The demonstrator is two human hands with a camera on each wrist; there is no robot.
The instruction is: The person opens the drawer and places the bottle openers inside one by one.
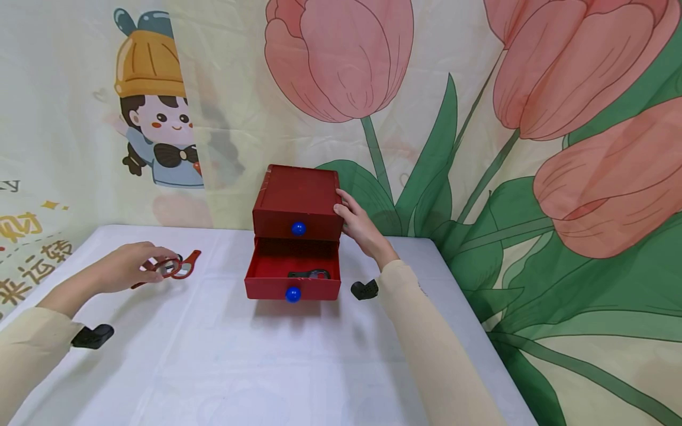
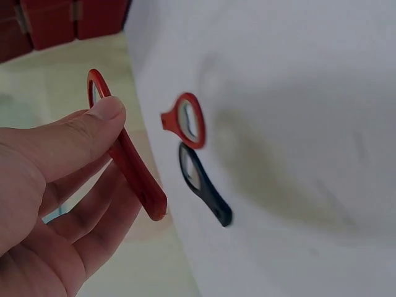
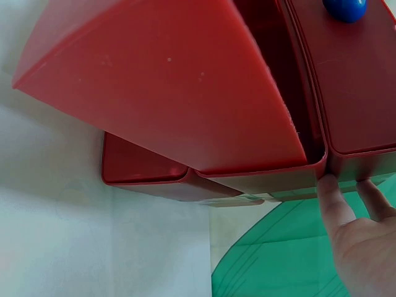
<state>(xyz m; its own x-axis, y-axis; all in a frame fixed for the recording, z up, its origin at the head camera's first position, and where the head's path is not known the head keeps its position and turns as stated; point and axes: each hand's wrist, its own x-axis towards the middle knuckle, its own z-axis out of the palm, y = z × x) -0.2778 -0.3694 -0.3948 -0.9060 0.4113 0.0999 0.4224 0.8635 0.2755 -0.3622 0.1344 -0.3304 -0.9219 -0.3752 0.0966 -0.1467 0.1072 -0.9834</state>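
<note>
**Red magnifying glass (image 2: 141,179) in left hand (image 1: 124,267); right hand (image 1: 363,228) at red drawer unit (image 1: 303,192)**

Left fingers: closed in a pinch, thumb against the red magnifying glass near where handle meets ring; other fingers loosely bent.

Right fingers: extended, tips resting on the side wall of the drawer unit, nothing grasped.

Just beyond the left fingertips, lying on the white table (image 1: 224,361): one orange-red magnifying glass (image 2: 198,130), one black magnifying glass (image 2: 209,190). The two lie close together; whether they touch cannot be told.

Beside the right fingers: top drawer, closed, with blue upper knob (image 1: 298,228). Below and nearer the wearer than the right fingers: lower drawer (image 1: 266,290), pulled out, blue lower knob (image 1: 293,294) on its front. Inside it: one dark magnifying glass (image 1: 306,274), partly hidden by the front panel. Beneath that drawer, in the right wrist view: a further red section (image 3: 142,162).

Behind both hands: printed backdrop (image 1: 341,59) with pink tulips.
</note>
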